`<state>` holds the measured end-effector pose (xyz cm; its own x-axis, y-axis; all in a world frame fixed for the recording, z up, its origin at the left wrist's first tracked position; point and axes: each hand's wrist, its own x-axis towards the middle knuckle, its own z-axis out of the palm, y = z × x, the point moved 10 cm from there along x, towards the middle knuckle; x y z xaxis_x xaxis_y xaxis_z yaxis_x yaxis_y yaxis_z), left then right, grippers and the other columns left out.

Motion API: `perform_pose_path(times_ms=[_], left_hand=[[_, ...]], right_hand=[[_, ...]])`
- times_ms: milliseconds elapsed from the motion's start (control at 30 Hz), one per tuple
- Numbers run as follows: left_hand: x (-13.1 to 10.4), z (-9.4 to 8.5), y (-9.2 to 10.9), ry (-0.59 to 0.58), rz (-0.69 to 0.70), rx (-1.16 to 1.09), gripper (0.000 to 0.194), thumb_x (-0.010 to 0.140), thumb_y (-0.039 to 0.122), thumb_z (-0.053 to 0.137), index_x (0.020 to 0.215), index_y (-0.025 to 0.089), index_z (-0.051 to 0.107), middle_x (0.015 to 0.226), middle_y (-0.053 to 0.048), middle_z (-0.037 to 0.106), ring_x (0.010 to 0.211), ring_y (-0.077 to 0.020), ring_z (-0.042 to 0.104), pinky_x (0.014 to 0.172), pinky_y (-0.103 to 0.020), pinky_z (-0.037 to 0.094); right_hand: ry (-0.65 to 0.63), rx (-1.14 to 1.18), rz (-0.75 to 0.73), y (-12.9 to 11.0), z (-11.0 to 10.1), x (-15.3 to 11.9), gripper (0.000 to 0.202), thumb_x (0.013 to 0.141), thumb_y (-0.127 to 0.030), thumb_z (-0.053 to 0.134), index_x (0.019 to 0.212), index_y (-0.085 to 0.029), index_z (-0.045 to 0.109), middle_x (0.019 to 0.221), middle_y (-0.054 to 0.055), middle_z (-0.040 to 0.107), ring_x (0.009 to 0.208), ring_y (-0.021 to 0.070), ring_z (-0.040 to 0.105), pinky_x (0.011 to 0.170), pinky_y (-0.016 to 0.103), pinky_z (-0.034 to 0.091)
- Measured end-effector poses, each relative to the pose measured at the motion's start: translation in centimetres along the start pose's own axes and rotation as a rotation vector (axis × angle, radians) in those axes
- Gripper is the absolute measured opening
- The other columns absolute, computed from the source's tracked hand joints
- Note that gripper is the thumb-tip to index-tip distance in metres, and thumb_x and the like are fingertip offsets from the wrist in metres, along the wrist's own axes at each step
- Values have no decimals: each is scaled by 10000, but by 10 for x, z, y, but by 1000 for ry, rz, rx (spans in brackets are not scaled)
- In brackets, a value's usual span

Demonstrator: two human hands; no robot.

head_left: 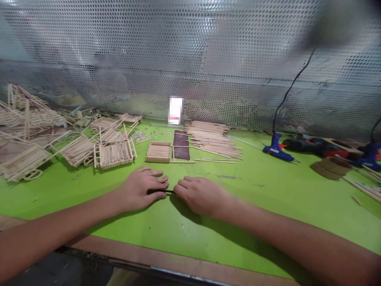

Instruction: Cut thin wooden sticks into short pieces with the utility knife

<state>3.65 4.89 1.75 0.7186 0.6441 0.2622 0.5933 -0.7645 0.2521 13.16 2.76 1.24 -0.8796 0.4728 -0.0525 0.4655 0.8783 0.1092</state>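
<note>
My left hand (145,188) rests low over the green tabletop, its fingers stretched forward and to the right. Between its thumb and forefinger runs a thin dark rod (169,192), which reaches across the small gap to my right hand (196,192). The right hand's fingers are curled closed around the rod's other end, and its tip is hidden there. Just beyond the hands sits a small tray made of thin wooden sticks (158,152). A dark brown rectangular plate (181,145) lies beside it, with a few sticks laid across its edge.
A pile of wooden sticks (212,137) lies behind my right hand. Several small stick-built carts (116,153) crowd the left. At right are a blue glue gun (278,149) with a black cord and a brown ring-shaped piece (331,167). A perforated metal screen (190,51) stands behind.
</note>
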Motion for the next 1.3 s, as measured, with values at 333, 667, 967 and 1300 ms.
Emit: perform_pose_path(times_ms=[333,667,967,1300], left_hand=[[-7,-12,6,93,38,-56,256,1056,335,568,901,173,692,865,-32,728,883,-221,635,849,-400,427],[-20,-17,-15,90,-20,14,283,1057,322,464,1066,215,725,1038,-59,761,973,-241,665,887,-414,507],[31,-47,24,114,252,48,382,1042,343,497,1394,213,571,1371,-107,672,1257,-276,611,1120,-488,466],[46,-33,50,256,317,-74,596,1142,432,203,791,193,622,698,-16,687,663,-161,589,831,-349,467]], right_hand=[[2,44,17,-1,-2,7,163,982,-93,551,1101,-142,650,933,80,702,881,208,644,762,312,494],[82,43,-31,-12,-16,18,153,1032,-116,489,1092,-130,629,975,81,706,850,197,651,715,316,486],[231,339,125,30,-78,-25,228,1105,-305,418,1122,-175,604,858,36,675,650,161,535,603,290,373],[376,1077,298,60,-45,-40,288,1112,-434,315,960,-227,444,682,-50,497,584,133,501,567,249,442]])
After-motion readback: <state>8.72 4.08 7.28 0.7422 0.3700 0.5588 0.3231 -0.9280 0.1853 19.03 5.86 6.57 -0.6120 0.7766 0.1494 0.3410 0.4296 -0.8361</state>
